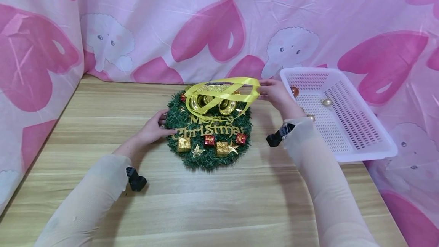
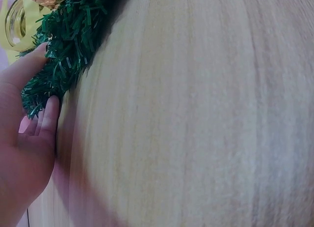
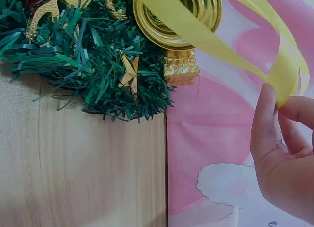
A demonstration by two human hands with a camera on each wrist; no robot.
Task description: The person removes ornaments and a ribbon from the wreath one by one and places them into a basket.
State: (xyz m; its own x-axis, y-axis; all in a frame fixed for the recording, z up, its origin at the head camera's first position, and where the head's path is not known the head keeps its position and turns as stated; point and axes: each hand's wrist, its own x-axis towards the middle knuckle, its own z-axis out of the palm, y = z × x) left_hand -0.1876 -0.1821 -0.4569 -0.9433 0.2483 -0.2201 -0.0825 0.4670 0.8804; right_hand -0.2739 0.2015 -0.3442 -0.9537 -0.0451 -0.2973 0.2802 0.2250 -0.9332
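Note:
A green Christmas wreath (image 1: 205,162) lies on the wooden table, with gold "Merry Christmas" lettering (image 1: 207,130), small gift boxes (image 1: 183,144) and stars. Gold bells (image 1: 228,106) sit at its far side under a loop of yellow ribbon (image 1: 255,84). My left hand (image 1: 153,129) holds the wreath's left edge. In the left wrist view its thumb lies on the green tinsel and the other fingers are at the rim's side, partly hidden. Between thumb and fingertip, my right hand (image 3: 282,153) pinches the ribbon (image 3: 283,70), off to the right of the bells and raised.
To the right stands a white perforated basket (image 1: 363,151), close to my right forearm. Inside it are a copper-coloured ball (image 1: 294,91) and small gold balls (image 1: 327,102). A pink heart-patterned cloth (image 1: 154,29) hangs behind the wooden table (image 1: 205,209).

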